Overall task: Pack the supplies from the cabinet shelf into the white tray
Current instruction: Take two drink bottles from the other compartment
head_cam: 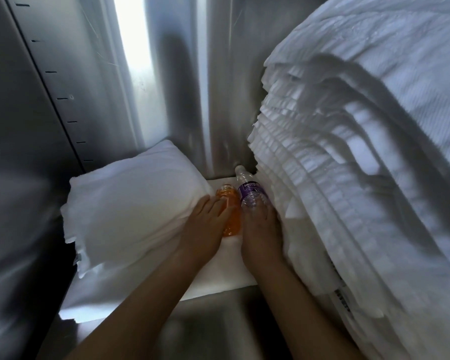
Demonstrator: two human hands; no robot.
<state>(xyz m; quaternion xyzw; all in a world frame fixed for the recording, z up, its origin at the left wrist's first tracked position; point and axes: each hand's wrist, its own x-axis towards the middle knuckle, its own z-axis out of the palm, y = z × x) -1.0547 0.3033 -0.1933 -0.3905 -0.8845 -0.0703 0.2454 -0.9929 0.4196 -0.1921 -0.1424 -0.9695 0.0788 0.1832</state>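
Observation:
Two small bottles lie side by side on a white liner on the steel cabinet shelf (218, 315), between two stacks of white linen. My left hand (205, 229) curls its fingers over the orange bottle (230, 216). My right hand (260, 229) grips the clear water bottle with a purple label (248, 192), whose cap points toward the back wall. The white tray is out of view.
A folded stack of white towels (133, 203) sits to the left of the bottles. A tall pile of folded white linen (361, 178) fills the right side and leans close to my right arm. Steel cabinet walls (63, 87) close in behind and to the left.

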